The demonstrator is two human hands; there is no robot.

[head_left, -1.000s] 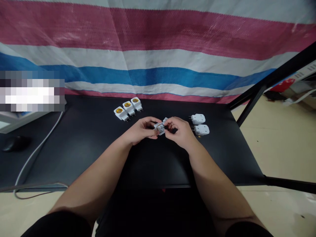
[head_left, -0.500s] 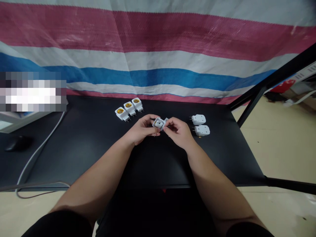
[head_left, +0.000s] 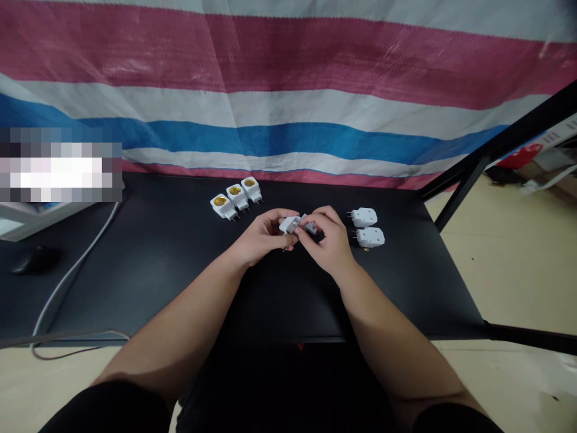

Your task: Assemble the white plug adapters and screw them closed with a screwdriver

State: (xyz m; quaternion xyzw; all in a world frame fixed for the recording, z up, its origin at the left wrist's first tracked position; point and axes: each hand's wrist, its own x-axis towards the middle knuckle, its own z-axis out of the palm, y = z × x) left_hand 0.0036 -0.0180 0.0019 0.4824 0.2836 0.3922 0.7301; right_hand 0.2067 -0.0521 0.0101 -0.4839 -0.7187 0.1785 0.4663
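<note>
Brass contacts (head_left: 220, 202) in white socket adapters (head_left: 237, 198)

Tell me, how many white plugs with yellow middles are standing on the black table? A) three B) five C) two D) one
A. Three white lamp-socket adapters with yellow centres stand in a row on the black table, just beyond the person's left hand.
</note>
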